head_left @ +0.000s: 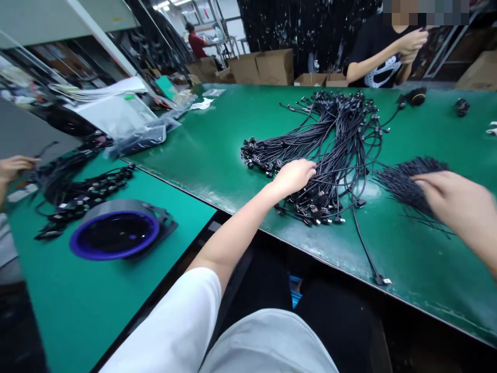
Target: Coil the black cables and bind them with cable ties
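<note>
Black cable pile [330,150] under left hand [295,176], fingertips hidden — right hand [454,199] blurred

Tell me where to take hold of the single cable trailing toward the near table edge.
Grip the stray cable by its connector end, coming from above on the near side. It lies flat and alone there, clear of the cable pile under the left hand.
</note>
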A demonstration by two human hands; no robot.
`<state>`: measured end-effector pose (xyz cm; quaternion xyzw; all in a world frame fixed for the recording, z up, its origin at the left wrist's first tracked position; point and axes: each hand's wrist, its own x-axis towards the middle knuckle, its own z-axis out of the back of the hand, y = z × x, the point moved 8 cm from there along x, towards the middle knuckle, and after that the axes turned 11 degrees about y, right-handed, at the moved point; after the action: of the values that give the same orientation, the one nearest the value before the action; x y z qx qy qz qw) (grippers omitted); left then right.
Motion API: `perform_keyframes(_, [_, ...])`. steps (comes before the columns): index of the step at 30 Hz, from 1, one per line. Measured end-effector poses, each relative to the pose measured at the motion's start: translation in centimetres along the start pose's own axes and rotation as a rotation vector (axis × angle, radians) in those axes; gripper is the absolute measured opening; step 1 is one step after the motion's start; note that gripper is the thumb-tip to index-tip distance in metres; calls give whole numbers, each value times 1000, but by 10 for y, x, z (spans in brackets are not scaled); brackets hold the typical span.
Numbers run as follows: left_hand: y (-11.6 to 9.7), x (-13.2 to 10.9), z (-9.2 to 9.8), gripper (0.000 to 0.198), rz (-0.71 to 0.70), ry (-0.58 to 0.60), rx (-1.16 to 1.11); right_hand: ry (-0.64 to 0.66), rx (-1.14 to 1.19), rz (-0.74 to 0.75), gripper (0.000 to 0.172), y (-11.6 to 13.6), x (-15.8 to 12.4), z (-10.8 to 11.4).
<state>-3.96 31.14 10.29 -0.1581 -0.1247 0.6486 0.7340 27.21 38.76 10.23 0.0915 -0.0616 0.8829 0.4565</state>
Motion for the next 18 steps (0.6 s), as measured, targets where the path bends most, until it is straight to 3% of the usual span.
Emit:
perform_keyframes(2, [11, 9, -10, 32, -12, 129, -21, 6, -5, 142, 32, 50, 41, -14])
perform_keyframes(4, [14, 10, -14, 32, -47, 152, -45, 38, -48, 244, 30, 91, 81, -30])
perform_keyframes(7, [16, 7, -14, 30, -82, 179, -108, 96, -133, 316, 20, 124, 118, -40])
perform_keyframes(10, [16, 0, -8, 31, -123, 180, -186, -47, -171, 305, 30, 138, 120, 2])
perform_keyframes(14, [2, -20, 15, 28, -290, 2, -360, -322, -226, 352, 37, 162, 102, 86])
perform_keyframes(16, [-1, -36, 32, 23, -359, -111, -469, -339, -296, 359, 37, 162, 107, 110])
perform_keyframes(18, [5, -54, 53, 20, -340, -235, -457, -307, -341, 230, 48, 138, 120, 126])
